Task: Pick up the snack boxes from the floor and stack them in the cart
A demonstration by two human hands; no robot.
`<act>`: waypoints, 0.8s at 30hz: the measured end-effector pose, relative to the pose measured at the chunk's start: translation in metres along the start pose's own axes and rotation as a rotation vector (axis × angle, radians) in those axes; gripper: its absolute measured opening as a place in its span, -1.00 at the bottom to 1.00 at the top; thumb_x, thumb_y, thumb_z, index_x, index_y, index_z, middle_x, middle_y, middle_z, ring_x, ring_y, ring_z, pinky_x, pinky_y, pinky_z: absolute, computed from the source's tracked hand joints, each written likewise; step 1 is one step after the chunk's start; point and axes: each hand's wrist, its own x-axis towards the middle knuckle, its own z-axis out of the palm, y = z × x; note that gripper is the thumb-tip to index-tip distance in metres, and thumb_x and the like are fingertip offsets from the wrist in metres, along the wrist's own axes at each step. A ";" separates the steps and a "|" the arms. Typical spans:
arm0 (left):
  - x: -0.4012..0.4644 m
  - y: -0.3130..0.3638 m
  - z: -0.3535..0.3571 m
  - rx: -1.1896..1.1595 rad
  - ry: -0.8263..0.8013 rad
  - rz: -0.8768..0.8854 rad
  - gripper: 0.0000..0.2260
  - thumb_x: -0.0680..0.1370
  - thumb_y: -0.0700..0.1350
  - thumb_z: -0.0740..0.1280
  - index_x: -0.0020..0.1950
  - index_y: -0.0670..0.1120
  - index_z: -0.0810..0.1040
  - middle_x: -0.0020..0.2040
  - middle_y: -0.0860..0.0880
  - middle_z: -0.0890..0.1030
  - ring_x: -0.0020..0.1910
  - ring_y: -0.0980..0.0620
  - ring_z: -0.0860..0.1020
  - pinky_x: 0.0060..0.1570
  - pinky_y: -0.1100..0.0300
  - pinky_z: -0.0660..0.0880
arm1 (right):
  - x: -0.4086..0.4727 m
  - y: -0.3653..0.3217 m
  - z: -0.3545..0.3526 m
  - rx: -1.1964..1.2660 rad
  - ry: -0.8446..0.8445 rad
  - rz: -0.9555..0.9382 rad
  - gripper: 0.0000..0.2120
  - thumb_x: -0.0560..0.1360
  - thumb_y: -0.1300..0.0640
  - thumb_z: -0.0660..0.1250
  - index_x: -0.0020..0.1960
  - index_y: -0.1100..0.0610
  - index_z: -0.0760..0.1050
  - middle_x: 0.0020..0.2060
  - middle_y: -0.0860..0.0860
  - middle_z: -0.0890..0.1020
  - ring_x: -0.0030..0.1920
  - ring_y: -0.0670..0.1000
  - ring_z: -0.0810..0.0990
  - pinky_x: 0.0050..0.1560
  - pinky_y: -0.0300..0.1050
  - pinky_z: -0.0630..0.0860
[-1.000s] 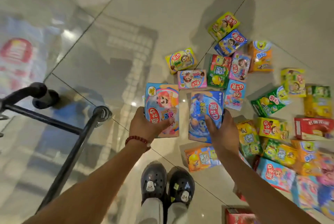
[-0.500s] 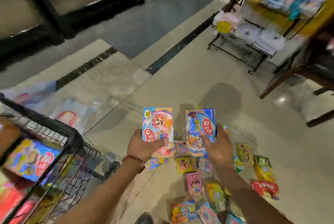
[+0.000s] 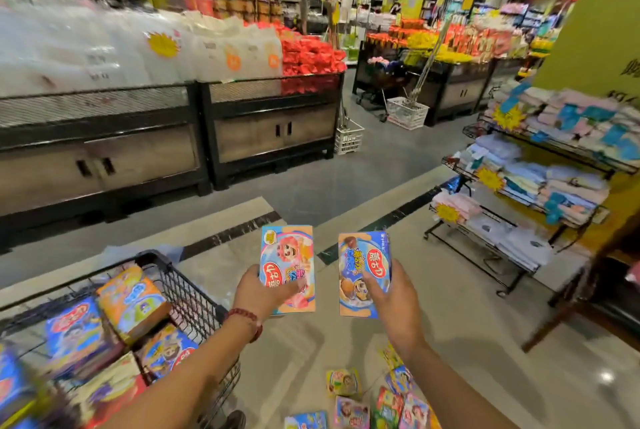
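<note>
Left hand [image 3: 265, 293] is gripping a pink snack box [image 3: 287, 267] by its bottom edge, right hand [image 3: 393, 302] clutches a blue snack box [image 3: 363, 276], both held upright in the air side by side. The black wire cart [image 3: 187, 293] sits just left, already loaded with boxes, and more small snack boxes [image 3: 367, 401] lie on the floor [image 3: 485, 342] below.

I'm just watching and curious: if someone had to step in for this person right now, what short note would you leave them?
Left hand grips a pink snack box, held up in the air.
Right hand grips a blue snack box, also in the air.
Cart stands to the left, already holding several boxes.
Done: these two are lifted off the floor.
Left: put both in the cart, then collect the small boxes on the floor near the feet.
</note>
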 end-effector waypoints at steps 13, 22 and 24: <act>0.015 0.035 -0.158 -0.096 0.275 -0.006 -0.68 0.30 -0.13 0.59 -0.09 -0.08 0.51 -0.12 -0.09 0.66 -0.20 0.02 0.63 -0.23 0.14 0.58 | 0.034 -0.146 0.143 -0.019 -0.282 -0.240 -0.58 0.45 -0.16 0.35 0.17 0.08 0.41 0.01 -0.02 0.58 -0.03 -0.11 0.57 -0.16 -0.22 0.57; 0.044 0.014 -0.251 -0.126 0.370 -0.060 -0.61 0.31 -0.14 0.57 0.03 -0.10 0.49 -0.08 -0.08 0.64 -0.14 -0.01 0.64 -0.20 0.11 0.60 | 0.013 -0.201 0.247 0.027 -0.433 -0.284 -0.64 0.47 -0.06 0.37 0.18 0.04 0.39 -0.05 -0.12 0.52 -0.11 -0.19 0.56 -0.23 -0.35 0.53; 0.047 0.005 -0.263 -0.143 0.391 -0.068 -0.68 0.33 -0.19 0.56 -0.05 -0.07 0.48 -0.11 -0.07 0.63 -0.19 0.04 0.62 -0.29 0.21 0.55 | 0.010 -0.204 0.264 0.037 -0.457 -0.297 -0.67 0.47 -0.05 0.38 0.15 0.03 0.39 -0.07 -0.13 0.52 -0.10 -0.18 0.57 -0.20 -0.27 0.57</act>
